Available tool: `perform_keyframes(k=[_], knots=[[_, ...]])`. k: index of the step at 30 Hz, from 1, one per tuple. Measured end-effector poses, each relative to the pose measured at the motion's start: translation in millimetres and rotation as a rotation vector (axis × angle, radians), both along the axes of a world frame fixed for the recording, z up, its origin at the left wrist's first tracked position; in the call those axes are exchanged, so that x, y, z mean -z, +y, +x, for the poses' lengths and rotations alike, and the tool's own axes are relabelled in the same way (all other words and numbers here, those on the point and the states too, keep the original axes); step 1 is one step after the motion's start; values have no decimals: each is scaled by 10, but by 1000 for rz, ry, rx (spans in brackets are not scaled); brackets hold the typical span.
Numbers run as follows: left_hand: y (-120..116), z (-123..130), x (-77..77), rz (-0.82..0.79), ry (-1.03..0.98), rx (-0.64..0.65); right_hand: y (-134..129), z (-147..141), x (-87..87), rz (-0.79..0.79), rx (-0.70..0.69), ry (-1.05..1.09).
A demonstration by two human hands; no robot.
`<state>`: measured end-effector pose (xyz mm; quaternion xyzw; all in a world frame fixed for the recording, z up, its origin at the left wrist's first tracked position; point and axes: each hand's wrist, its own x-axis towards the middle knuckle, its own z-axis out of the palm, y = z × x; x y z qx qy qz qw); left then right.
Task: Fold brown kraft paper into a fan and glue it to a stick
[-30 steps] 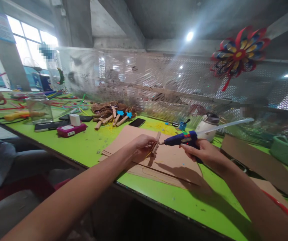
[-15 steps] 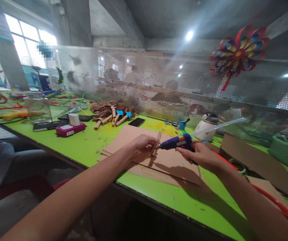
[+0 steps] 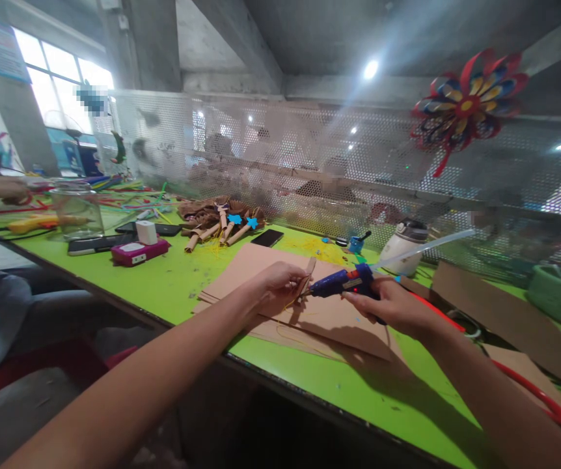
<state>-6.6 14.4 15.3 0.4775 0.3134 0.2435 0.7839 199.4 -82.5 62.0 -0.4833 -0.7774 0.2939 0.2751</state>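
Note:
My right hand is wrapped round a dark blue hot glue gun. A clear glue stick juts from its back end. The nozzle points left and meets a small brown cardboard piece, though I cannot tell whether it touches. My left hand pinches that piece, and a thin yellow string trails below it. Beneath both hands lies a stack of brown cardboard sheets on the green table.
Rolled brown paper pieces with blue flowers lie at the back, beside a phone. A magenta power strip and a glass jar stand left. Red-handled scissors lie right. A co-worker's hand is at far left.
The glue gun's nozzle has shifted slightly down along the cardboard piece. My left hand has barely moved. The co-worker's hand at far left has come further into view.

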Motion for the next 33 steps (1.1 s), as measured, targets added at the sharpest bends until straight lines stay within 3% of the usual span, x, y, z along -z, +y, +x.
perform_keyframes(k=[7, 15, 25, 33], knots=[[-76, 25, -59, 15, 30, -55, 32, 52, 33, -19, 1, 23], [79, 58, 12, 134, 29, -125, 125, 136, 96, 27, 82, 54], [99, 62, 16, 102, -11, -121, 131, 107, 122, -47, 52, 128], [-28, 40, -105, 64, 8, -153, 124, 112, 140, -77, -32, 155]])
